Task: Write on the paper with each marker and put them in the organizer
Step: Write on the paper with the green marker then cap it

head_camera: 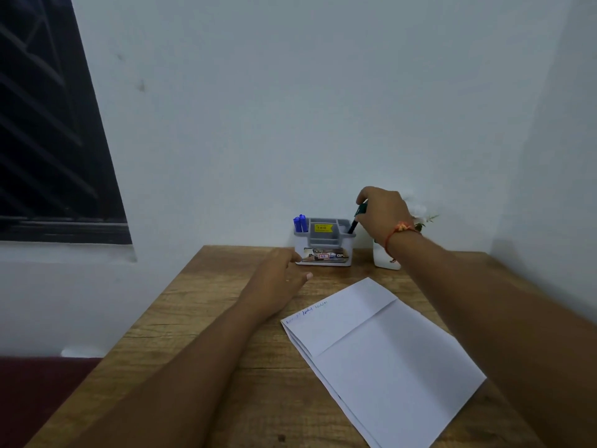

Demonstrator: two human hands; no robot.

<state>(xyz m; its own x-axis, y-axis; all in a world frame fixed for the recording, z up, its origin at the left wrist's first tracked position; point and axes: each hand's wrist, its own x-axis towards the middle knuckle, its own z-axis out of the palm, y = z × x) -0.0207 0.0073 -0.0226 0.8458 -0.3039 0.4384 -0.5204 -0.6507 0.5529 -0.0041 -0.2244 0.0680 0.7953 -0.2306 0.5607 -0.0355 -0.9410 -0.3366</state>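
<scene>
**Dropping the dark marker into the holder**

The dark marker [354, 224] is pinched at its top end in my right hand [382, 211], fingers curled round it. It tilts, with its lower end inside the right-hand compartment of the organizer [299, 253], just right of centre in the frame against the wall. I judge this to be the put-away step for this marker. The next move calls for loosening my fingers so it slides down and stands, without knocking the light plastic holder.

My left hand [280, 275] lies relaxed on the table [200, 302], fingers loosely spread and holding nothing. Its fingertips are close to the holder's left front corner; I cannot tell whether they touch it.

Two blue markers [300, 223] stand in the left compartment. The middle slots look empty, though I cannot see to the bottom.

The paper [381, 344], folded, lies at lower right, well apart from the holder, with a faint line of writing along its upper left edge. A small white vase [381, 258] stands just right of the organizer, partly behind my wrist.
</scene>
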